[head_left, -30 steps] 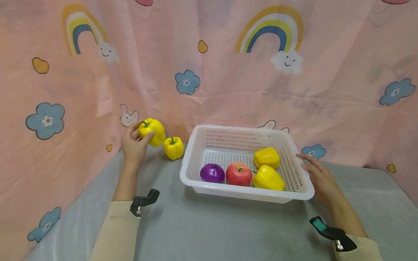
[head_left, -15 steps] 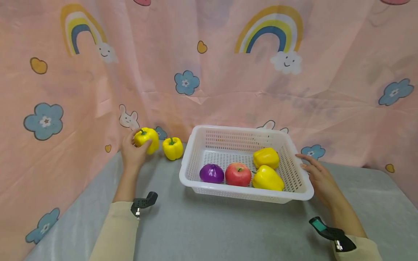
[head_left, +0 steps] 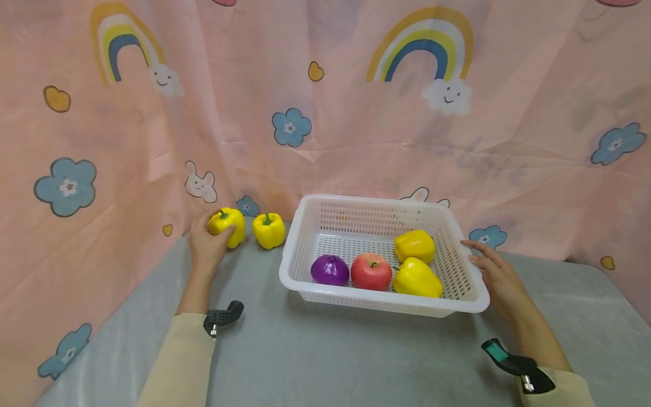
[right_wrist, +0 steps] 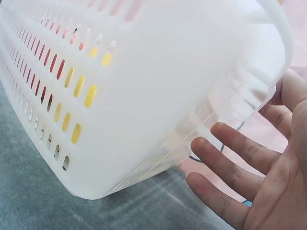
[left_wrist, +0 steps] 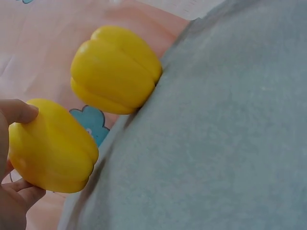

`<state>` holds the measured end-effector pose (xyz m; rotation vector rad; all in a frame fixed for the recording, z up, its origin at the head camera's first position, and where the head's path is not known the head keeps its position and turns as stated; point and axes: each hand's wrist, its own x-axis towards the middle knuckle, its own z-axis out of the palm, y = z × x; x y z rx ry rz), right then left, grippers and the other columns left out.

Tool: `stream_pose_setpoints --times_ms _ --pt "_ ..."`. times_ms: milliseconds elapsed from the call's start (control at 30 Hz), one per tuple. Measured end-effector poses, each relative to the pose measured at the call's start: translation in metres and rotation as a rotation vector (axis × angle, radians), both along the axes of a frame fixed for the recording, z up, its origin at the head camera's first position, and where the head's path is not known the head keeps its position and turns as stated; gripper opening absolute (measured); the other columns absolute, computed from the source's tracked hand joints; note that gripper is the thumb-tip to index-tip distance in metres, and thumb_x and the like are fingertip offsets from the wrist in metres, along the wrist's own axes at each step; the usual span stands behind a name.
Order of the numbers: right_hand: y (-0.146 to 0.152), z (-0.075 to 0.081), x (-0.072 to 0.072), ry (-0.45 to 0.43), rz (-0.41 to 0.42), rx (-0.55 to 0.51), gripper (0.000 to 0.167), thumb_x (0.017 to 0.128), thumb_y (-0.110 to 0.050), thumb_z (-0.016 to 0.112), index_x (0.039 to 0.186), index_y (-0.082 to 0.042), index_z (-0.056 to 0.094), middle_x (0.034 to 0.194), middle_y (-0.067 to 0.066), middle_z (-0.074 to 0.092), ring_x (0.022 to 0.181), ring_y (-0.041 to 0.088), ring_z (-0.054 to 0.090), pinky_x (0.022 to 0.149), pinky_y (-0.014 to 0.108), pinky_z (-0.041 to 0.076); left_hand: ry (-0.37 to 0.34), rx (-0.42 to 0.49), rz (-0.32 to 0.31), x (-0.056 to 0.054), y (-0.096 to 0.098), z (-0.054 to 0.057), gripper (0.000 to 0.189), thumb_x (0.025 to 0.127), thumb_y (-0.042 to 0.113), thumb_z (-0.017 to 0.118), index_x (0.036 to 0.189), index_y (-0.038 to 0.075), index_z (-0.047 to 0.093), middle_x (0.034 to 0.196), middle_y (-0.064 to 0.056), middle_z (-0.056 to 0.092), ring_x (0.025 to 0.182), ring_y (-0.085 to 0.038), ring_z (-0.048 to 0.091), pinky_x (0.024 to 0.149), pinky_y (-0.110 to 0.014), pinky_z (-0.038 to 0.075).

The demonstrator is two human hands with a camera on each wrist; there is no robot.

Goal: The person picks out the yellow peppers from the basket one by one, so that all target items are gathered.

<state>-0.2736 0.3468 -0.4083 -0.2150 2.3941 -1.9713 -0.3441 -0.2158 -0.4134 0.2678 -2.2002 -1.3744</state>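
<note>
My left hand (head_left: 205, 243) holds a yellow bell pepper (head_left: 234, 226) at the table's back left, with its green stem upward. The left wrist view shows the thumb on one side of this pepper (left_wrist: 55, 148) and fingers on the other. Just right of it stands another yellow bell pepper (head_left: 269, 230). My right hand (head_left: 500, 277) touches the right rim of a white slotted basket (head_left: 386, 302). Seen from the right wrist, several of its fingers (right_wrist: 235, 172) extend loosely beside the basket's end wall (right_wrist: 158, 96), with thumb and index at the rim.
Inside the basket lie a purple onion-like vegetable (head_left: 330, 270), a red apple (head_left: 371, 272) and two yellow bell peppers, one behind (head_left: 414, 246) and one in front (head_left: 419, 278). A grey cloth (head_left: 325, 356) covers the table. Behind hangs a pink patterned curtain (head_left: 346, 124).
My left hand has lowered its yellow bell pepper from above, down and slightly left, to beside the other pepper. My right hand and the basket have stayed in place.
</note>
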Motion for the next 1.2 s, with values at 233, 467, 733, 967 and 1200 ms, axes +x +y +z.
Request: stream_pose_setpoints --times_ms 233,467,733,967,1200 --pt "0.0002 -0.0002 -0.0013 0.006 -0.004 0.024 0.036 0.109 -0.032 0.041 0.145 -0.034 0.043 0.123 -0.024 0.053 0.095 -0.002 0.067 0.074 0.025 0.062 -0.009 -0.004 -0.007 -0.0032 -0.0014 -0.0055 0.053 0.091 0.019 0.074 0.140 0.007 0.057 0.143 -0.019 0.053 0.135 -0.036 0.047 0.117 -0.052 0.041" --pt "0.0003 -0.0002 -0.0023 0.000 -0.023 0.040 0.037 0.109 -0.034 0.042 0.146 -0.034 0.043 0.122 -0.026 0.052 0.094 -0.002 0.068 0.074 0.027 0.063 -0.011 -0.014 -0.032 -0.0027 0.0008 -0.0064 0.053 0.091 0.019 0.073 0.140 0.008 0.057 0.142 -0.020 0.050 0.133 -0.037 0.048 0.115 -0.053 0.044" --pt "0.0006 -0.0009 -0.0021 -0.006 -0.021 0.041 0.036 0.109 -0.033 0.041 0.145 -0.035 0.043 0.122 -0.025 0.051 0.094 -0.002 0.068 0.074 0.026 0.063 -0.026 -0.002 -0.055 -0.0032 0.0002 -0.0084 0.054 0.090 0.018 0.075 0.140 0.010 0.056 0.143 -0.019 0.049 0.133 -0.036 0.048 0.116 -0.052 0.043" --pt "0.0009 0.0000 -0.0005 -0.006 -0.022 0.027 0.035 0.109 -0.033 0.041 0.144 -0.036 0.044 0.122 -0.026 0.051 0.094 -0.002 0.067 0.074 0.025 0.063 -0.055 -0.028 -0.091 -0.0008 -0.0018 -0.0066 0.056 0.090 0.020 0.075 0.142 0.011 0.055 0.145 -0.019 0.048 0.134 -0.037 0.049 0.115 -0.052 0.044" --pt "0.0007 -0.0004 -0.0006 -0.001 -0.030 0.039 0.037 0.109 -0.033 0.042 0.146 -0.034 0.043 0.124 -0.024 0.051 0.095 -0.002 0.068 0.074 0.026 0.063 -0.078 -0.051 -0.097 0.0022 -0.0040 -0.0033 0.060 0.090 0.022 0.076 0.145 0.012 0.053 0.148 -0.019 0.047 0.133 -0.039 0.049 0.115 -0.053 0.044"
